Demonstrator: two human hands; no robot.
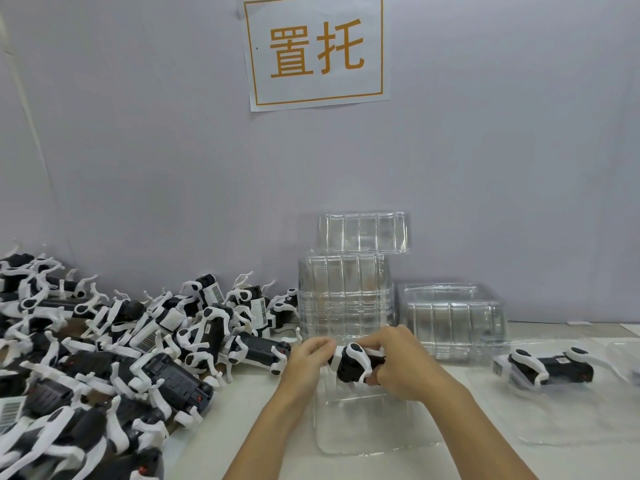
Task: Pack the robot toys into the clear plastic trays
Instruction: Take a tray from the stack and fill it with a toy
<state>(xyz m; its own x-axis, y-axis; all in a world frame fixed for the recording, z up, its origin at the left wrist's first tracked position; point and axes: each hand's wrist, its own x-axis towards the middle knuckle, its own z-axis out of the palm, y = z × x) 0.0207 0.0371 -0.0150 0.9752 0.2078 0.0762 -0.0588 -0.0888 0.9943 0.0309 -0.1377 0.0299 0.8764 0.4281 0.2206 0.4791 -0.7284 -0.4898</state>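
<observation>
Far left, a sprawling heap (114, 344) of robot toys, legs tangled; could snag or spill if dragged. Behind the hands, a leaning stack (344, 296) of trays; an elbow knock could topple it. Near centre, an open tray (363, 434), clear and hard to see; easy to miss. Just above it, a toy (353, 362), clamped in curled fingers of left hand (308, 365) and right hand (405, 367); thin legs could catch on the rim.
</observation>
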